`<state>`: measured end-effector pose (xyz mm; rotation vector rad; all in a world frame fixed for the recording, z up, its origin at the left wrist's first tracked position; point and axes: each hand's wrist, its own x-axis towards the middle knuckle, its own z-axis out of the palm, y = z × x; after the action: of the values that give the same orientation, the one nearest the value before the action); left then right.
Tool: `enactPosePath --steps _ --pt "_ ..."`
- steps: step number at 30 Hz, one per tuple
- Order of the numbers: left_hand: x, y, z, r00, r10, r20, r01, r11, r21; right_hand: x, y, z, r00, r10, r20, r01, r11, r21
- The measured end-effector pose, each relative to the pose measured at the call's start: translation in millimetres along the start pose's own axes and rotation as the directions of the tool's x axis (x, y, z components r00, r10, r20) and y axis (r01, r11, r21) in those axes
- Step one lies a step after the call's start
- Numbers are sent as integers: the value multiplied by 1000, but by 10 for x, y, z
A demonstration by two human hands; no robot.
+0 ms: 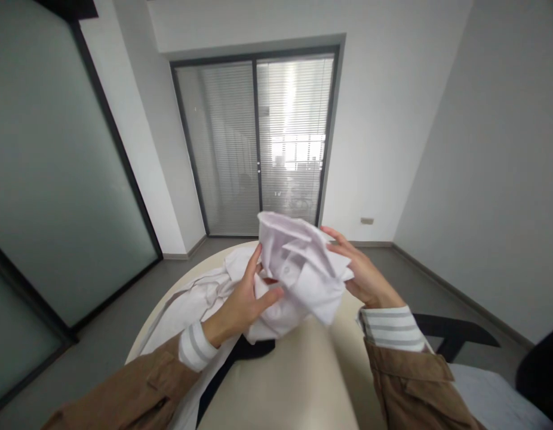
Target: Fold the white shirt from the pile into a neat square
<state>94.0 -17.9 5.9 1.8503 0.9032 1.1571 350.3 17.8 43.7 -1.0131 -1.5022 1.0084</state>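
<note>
A white button-up shirt (303, 272) is lifted in front of me, bunched up with its stiff collar uppermost and a small button showing. My left hand (243, 301) grips it from the left, thumb on the near side and some fingers hidden in the folds. On the other side my right hand (366, 275) is closed on the cloth, with fingers along its edge and the thumb hidden. More crumpled white cloth (191, 304) lies on the left of the cream surface (285, 382); I cannot tell where it joins the shirt.
A dark navy strip (234, 361) lies by the white cloth near my left forearm. At the lower right are a black armrest (455, 331) and a pale grey surface (495, 394). Beyond stands a glazed door with blinds (254, 149); a frosted glass panel (57, 161) is at left.
</note>
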Motion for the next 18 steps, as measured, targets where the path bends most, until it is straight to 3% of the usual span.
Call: enactPosePath --steps 3,6,8,12,15,16,18 --pt "46 -90 64 994 -77 -73 70 993 -99 16 84 264 973 50 227 -25 994 -111" --pt "71 -192 46 986 -124 -111 116 991 -74 -4 151 466 895 88 438 72 939 -336" --pt "66 -208 18 989 -113 -100 103 990 -96 -32 171 559 868 88 488 155 887 -435" --pt "47 -165 -7 982 -163 -97 157 985 -73 -46 169 619 871 -34 489 308 814 -492" --pt "52 -164 -7 970 -184 -157 188 982 14 3 153 512 889 -50 456 297 820 -488" --pt "54 -174 -10 967 -179 -182 192 980 58 25 143 445 921 -64 383 262 832 -489" --pt "49 -202 -25 961 -172 -217 211 962 171 57 101 280 983 -145 109 180 861 -477"
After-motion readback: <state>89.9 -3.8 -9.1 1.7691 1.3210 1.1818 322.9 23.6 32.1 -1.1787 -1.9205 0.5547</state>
